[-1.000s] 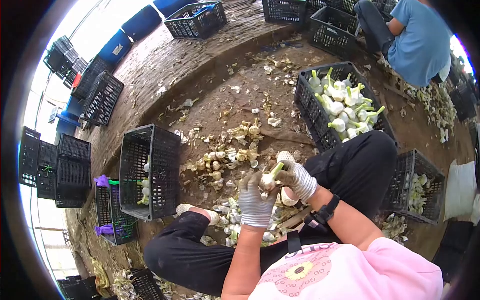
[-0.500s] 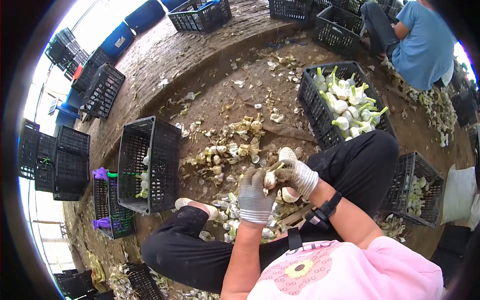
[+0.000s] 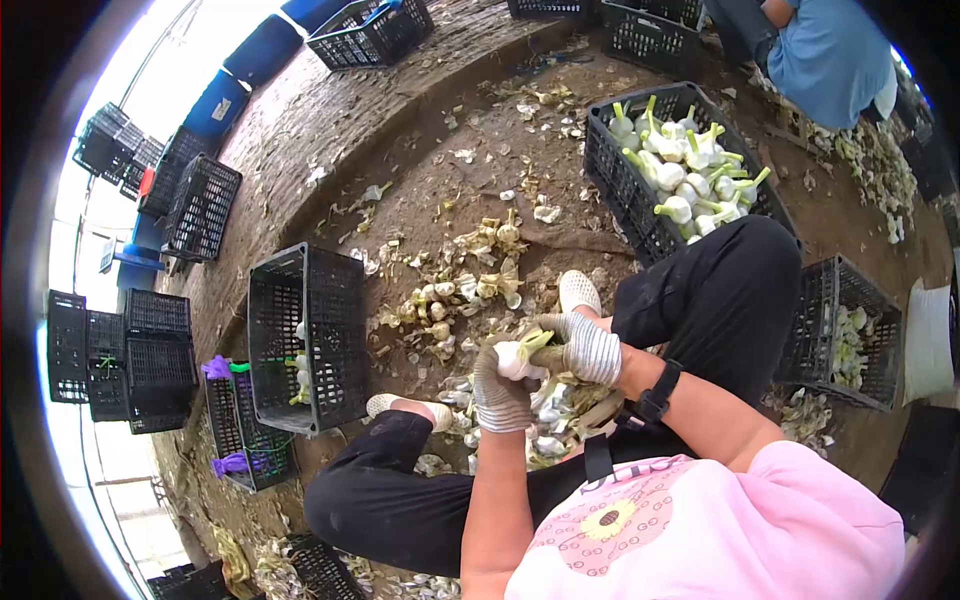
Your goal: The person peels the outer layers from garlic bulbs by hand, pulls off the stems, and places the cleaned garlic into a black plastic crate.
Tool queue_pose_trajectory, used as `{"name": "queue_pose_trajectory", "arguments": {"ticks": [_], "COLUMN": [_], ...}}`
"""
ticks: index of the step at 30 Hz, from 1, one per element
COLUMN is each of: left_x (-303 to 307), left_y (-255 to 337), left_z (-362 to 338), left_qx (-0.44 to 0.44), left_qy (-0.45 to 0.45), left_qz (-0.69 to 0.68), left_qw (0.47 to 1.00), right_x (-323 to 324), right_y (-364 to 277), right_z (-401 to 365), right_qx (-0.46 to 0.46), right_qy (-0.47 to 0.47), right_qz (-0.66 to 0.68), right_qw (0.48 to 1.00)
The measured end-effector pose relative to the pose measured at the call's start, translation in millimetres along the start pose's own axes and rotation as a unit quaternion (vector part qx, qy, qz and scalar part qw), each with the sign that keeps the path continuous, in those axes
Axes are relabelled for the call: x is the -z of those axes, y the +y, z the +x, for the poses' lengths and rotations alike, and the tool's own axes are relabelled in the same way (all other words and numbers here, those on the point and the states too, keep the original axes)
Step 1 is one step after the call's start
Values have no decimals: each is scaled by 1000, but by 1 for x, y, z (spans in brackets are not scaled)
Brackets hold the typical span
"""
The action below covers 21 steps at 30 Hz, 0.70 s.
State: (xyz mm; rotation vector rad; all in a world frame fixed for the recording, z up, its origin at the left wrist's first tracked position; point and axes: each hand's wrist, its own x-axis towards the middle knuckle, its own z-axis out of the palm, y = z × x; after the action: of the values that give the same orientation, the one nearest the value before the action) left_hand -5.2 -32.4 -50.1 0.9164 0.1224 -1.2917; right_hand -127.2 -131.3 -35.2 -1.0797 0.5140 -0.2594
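One white bulb (image 3: 513, 360) with a green stalk stub sits pretty much dead centre of the frame, pinched between both gloved hands. The left hand (image 3: 498, 392) is wrapped round it from below and the right hand (image 3: 580, 347) grips the stalk end, so they're close together. Peelings (image 3: 455, 295) litter the dirt just above. Black crate (image 3: 335, 330) at left, fuller crate of bulbs (image 3: 625, 215) upper right, near somebody's blue shirt (image 3: 815, 60).
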Motion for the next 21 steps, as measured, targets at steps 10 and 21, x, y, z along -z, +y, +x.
{"name": "queue_pose_trajectory", "arguments": {"ticks": [10,21], "left_x": [-18,18], "left_y": [4,27], "left_z": [-8,13], "left_qx": [-77,-139], "left_qy": [-202,-74], "left_qz": [10,189], "left_qw": [976,969], "right_x": [19,64], "right_y": [26,122], "right_z": [5,34], "right_qx": [36,60], "right_qy": [-6,-75], "right_qz": [295,635], "right_qw": [955,767]}}
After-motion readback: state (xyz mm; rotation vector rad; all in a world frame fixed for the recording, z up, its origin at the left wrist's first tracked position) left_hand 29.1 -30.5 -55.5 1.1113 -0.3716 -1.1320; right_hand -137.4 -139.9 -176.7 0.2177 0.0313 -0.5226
